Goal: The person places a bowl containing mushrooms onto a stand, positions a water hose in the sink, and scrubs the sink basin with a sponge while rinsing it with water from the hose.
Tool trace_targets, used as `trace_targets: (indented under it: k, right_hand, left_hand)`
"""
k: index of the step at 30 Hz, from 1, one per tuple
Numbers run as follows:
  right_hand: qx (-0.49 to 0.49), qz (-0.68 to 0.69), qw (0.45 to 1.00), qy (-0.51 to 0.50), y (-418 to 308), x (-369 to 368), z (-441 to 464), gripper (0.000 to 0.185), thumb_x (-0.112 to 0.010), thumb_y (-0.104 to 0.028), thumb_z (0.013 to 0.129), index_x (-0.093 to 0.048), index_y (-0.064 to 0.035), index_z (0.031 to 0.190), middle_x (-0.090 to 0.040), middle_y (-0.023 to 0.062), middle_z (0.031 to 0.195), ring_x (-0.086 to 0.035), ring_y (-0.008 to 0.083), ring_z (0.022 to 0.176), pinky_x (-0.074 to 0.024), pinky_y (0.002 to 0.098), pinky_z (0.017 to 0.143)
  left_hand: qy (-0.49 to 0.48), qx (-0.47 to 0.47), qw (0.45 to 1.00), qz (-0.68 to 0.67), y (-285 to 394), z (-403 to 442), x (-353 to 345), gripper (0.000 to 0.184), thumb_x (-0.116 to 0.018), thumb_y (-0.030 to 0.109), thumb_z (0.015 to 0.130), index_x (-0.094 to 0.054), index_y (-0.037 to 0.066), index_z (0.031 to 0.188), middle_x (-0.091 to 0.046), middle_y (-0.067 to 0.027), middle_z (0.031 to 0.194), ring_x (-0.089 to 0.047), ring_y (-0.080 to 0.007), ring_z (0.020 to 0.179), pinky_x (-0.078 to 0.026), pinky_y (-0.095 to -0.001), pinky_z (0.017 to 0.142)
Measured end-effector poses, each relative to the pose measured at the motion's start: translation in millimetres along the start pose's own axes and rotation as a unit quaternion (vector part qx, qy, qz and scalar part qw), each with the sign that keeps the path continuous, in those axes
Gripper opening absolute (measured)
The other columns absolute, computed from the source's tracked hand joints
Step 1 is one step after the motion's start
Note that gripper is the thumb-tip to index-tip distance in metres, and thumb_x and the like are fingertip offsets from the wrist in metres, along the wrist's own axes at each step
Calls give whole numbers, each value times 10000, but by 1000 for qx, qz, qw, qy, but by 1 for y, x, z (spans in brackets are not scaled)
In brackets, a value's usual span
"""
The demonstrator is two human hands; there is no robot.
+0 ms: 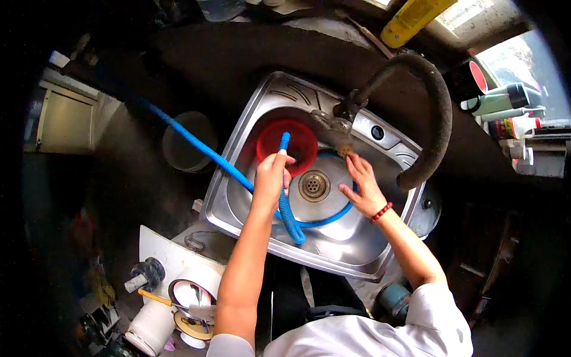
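Left hand: closed round the blue hose (291,217) near its end, the hand (273,175) above the basin
Right hand: fingers loosely spread, fingertips at a brownish lump (344,149) under the faucet (334,121); the hand (363,187) wears red beads (381,213) at the wrist
Hose: end over the red bowl (303,156), the rest looping round the drain (314,186) and out over the left rim of the sink (237,238)

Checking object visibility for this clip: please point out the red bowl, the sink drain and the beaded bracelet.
Red bowl (269,134): head view, on its inner left side.
Sink drain (313,186): head view, centre of the strainer.
Beaded bracelet (381,213): head view, middle of the beads.
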State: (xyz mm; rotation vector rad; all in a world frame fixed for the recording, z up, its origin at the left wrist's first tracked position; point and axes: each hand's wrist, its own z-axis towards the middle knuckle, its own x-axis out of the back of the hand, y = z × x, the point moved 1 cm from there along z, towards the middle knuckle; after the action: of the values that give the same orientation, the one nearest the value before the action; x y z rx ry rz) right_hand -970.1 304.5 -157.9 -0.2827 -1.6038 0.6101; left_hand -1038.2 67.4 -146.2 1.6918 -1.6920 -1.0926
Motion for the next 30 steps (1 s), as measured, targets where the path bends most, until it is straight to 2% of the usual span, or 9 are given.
trace_targets:
  k: [3,4,5,6,11,13,21,23,30]
  right_hand:
    - [-80,132,988,5,-2,-18,6,674,-630,-162,820,-319,59,1376,-341,184,1424,-338,307,1303,-248,386,1104]
    - [-170,451,875,56,-4,-23,20,608,-611,-128,833,-351,78,1343,-373,180,1400,-372,295,1280,-262,379,1103]
    - [-240,713,651,99,-6,-31,36,543,-592,-94,846,-383,97,1310,-405,175,1376,-406,283,1258,-275,372,1103]
    - [-199,819,517,149,-10,-37,53,420,-554,-3,843,-439,119,1229,-475,173,1296,-451,280,1216,-302,366,1101]
    - [-204,880,384,194,-38,-58,121,385,-544,73,802,-473,122,1177,-538,185,1206,-489,304,1165,-349,368,1079]
    - [-129,887,428,117,-49,-68,138,421,-550,55,821,-446,129,1222,-514,187,1229,-498,267,1152,-372,340,1059]
    - [-203,756,620,56,-76,-53,142,488,-525,-23,882,-363,105,1325,-404,153,1376,-433,222,1228,-334,298,1071]
    - [-166,802,559,130,-53,-78,142,483,-512,-20,886,-360,101,1329,-395,158,1383,-418,221,1245,-319,294,1079]
    - [-143,714,685,19,-78,-123,148,545,-543,-121,883,-361,35,1372,-310,131,1460,-312,173,1328,-226,270,1089]
  left_hand:
    - [29,-17,999,-15,5,2,-2,365,-464,380,948,-610,45,947,-425,22,483,-376,-59,379,-300,-205,350]
    - [18,-26,999,-5,6,4,-3,362,-461,376,950,-611,47,951,-423,22,481,-375,-58,378,-299,-205,349]
    - [9,-36,999,5,8,6,-3,358,-459,372,951,-612,48,954,-420,23,479,-374,-57,377,-299,-205,349]
    - [7,-46,999,13,9,5,-4,357,-458,367,953,-613,46,956,-418,24,477,-372,-55,378,-298,-202,349]
    - [32,-38,999,8,11,-8,7,362,-457,364,955,-616,39,968,-413,25,477,-365,-52,377,-297,-199,348]
    - [38,-38,999,2,13,-21,13,367,-456,365,956,-617,36,974,-409,26,476,-362,-51,377,-296,-198,347]
    - [97,-20,990,-98,3,-39,37,384,-467,372,954,-600,14,1001,-399,26,476,-362,-48,378,-281,-198,325]
    - [90,-14,992,-93,-6,-33,40,378,-472,365,952,-600,13,999,-401,26,476,-365,-50,379,-284,-198,328]
    - [178,-14,964,-195,-28,-51,32,328,-461,364,957,-497,49,874,-435,-20,516,-407,-109,390,-329,-235,344]
